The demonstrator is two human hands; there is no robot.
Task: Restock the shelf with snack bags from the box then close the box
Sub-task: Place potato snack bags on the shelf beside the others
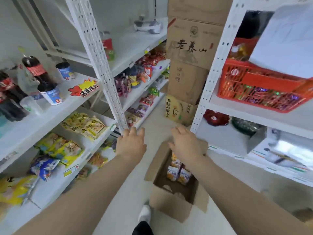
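An open cardboard box [171,206] stands on the floor in the aisle, flaps spread. Inside it lie a few white and orange snack bags [179,173]. My right hand [185,143] hovers over the box's far end, palm down, fingers apart and empty. My left hand [131,143] is held out beside it, left of the box, fingers spread, holding nothing. The white shelf [55,180] on my left carries yellow snack bags [84,126] and blue ones [44,167].
Stacked cardboard boxes [189,65] block the end of the aisle. A second white shelf unit on the right holds a red basket [259,89]. Cola bottles [35,68] and cups stand on the upper left shelf. My shoe [144,214] is next to the box.
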